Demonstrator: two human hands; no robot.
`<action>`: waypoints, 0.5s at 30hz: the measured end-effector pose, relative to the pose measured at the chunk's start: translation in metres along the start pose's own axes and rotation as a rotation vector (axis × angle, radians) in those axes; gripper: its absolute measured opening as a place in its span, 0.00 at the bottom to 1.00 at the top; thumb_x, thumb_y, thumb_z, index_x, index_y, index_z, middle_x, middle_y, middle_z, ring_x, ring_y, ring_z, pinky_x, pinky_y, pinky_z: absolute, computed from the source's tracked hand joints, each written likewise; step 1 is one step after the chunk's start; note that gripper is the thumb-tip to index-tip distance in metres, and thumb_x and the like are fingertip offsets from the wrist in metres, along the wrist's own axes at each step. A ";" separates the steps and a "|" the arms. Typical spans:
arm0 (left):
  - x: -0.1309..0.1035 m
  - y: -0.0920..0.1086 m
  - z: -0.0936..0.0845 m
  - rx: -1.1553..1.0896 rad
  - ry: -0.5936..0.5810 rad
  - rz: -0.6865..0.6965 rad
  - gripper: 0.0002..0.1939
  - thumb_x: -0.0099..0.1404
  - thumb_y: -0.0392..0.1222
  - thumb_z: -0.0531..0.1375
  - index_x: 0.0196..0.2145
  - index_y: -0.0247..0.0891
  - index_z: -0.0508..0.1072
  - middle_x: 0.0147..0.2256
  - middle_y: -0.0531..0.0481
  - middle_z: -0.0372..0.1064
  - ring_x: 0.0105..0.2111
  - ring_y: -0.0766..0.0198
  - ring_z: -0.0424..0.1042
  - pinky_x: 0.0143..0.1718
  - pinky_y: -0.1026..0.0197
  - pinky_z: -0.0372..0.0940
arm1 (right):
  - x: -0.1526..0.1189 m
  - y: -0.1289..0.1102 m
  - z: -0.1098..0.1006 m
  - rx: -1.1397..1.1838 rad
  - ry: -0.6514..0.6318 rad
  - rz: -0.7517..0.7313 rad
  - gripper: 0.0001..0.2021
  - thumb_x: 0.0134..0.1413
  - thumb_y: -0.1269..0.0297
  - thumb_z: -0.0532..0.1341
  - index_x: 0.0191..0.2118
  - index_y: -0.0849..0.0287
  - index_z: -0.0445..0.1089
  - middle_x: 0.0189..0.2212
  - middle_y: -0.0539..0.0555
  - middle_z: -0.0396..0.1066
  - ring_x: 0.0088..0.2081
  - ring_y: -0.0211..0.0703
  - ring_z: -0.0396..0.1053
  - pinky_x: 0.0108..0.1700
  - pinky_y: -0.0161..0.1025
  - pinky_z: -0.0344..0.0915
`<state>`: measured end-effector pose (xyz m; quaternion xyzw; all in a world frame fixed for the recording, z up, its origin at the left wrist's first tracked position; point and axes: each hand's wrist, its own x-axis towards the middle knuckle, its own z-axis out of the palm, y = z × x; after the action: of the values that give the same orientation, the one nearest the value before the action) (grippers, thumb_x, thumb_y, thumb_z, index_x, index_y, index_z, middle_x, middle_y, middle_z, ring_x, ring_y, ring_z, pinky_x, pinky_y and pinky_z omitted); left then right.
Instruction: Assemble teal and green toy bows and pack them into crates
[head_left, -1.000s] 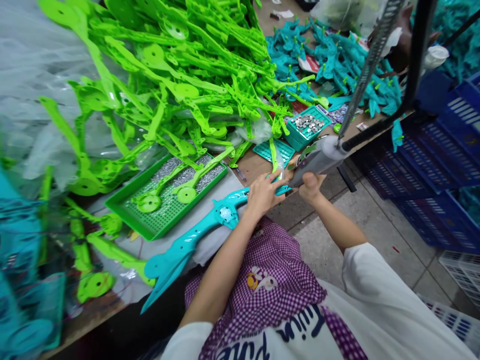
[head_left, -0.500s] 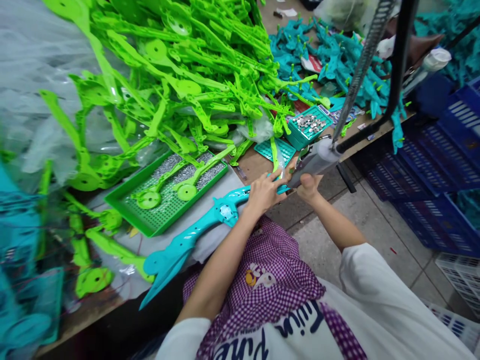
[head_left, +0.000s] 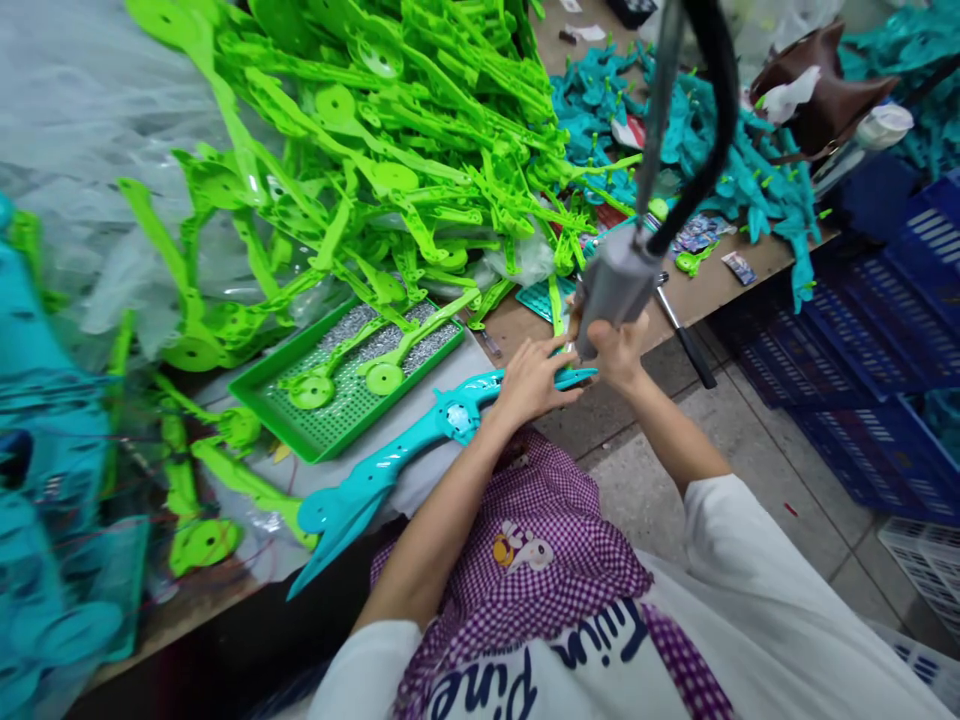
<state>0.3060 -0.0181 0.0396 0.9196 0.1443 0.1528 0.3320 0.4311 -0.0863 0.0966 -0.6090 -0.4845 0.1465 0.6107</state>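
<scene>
Just beside the green perforated tray [head_left: 330, 427], your turquoise plastic piece [head_left: 409, 437] lies along the bench's [head_left: 712, 290] front edge; your left hand [head_left: 531, 385] clasps it near its right end, your right hand [head_left: 621, 352] wraps the grey hanging power screwdriver [head_left: 621, 275].

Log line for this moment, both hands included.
left hand: holding teal part near one end | right hand: gripping grey tool beside left hand | nearby: green tray with silver pieces, lime-green parts
</scene>
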 end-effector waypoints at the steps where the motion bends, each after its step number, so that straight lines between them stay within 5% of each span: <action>1: 0.001 0.000 -0.003 -0.125 0.050 0.033 0.33 0.59 0.53 0.67 0.60 0.44 0.68 0.64 0.42 0.60 0.63 0.46 0.60 0.66 0.39 0.51 | 0.007 -0.009 0.001 -0.037 -0.023 -0.053 0.31 0.53 0.30 0.53 0.36 0.58 0.70 0.26 0.50 0.67 0.31 0.41 0.70 0.35 0.40 0.71; 5: 0.007 0.014 -0.032 -0.713 0.320 0.169 0.48 0.59 0.66 0.62 0.69 0.51 0.48 0.66 0.43 0.54 0.67 0.50 0.54 0.64 0.44 0.54 | 0.025 -0.043 0.001 -0.198 -0.181 -0.183 0.32 0.59 0.33 0.49 0.46 0.58 0.70 0.36 0.53 0.72 0.40 0.44 0.71 0.45 0.46 0.71; 8: 0.011 0.037 -0.064 -0.933 0.542 0.129 0.40 0.61 0.68 0.59 0.65 0.54 0.53 0.60 0.46 0.62 0.64 0.51 0.60 0.61 0.46 0.59 | 0.008 -0.043 -0.012 -0.391 -0.139 -0.136 0.33 0.62 0.34 0.44 0.52 0.57 0.67 0.45 0.58 0.72 0.48 0.48 0.70 0.49 0.47 0.68; 10: 0.012 0.049 -0.084 -0.982 0.705 0.042 0.33 0.64 0.66 0.58 0.61 0.52 0.59 0.54 0.47 0.68 0.61 0.52 0.64 0.60 0.47 0.60 | -0.014 -0.028 -0.026 -0.600 -0.055 0.060 0.32 0.64 0.37 0.39 0.47 0.58 0.69 0.42 0.61 0.73 0.46 0.50 0.71 0.47 0.46 0.67; 13: 0.008 0.052 -0.101 -0.991 0.904 -0.027 0.29 0.64 0.65 0.58 0.57 0.51 0.62 0.48 0.48 0.70 0.56 0.55 0.68 0.59 0.48 0.61 | -0.046 0.006 -0.044 -0.899 -0.334 0.479 0.27 0.64 0.42 0.41 0.31 0.55 0.67 0.27 0.59 0.72 0.36 0.54 0.73 0.38 0.42 0.63; 15: 0.004 0.044 -0.105 -0.983 0.971 -0.060 0.29 0.64 0.65 0.59 0.57 0.50 0.62 0.47 0.49 0.70 0.53 0.57 0.69 0.59 0.49 0.61 | -0.056 0.024 -0.051 -0.927 -0.424 0.559 0.25 0.62 0.43 0.41 0.28 0.54 0.64 0.24 0.58 0.71 0.34 0.53 0.73 0.35 0.41 0.61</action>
<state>0.2771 0.0106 0.1457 0.4854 0.2160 0.5857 0.6121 0.4530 -0.1551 0.0631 -0.8749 -0.4305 0.1937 0.1077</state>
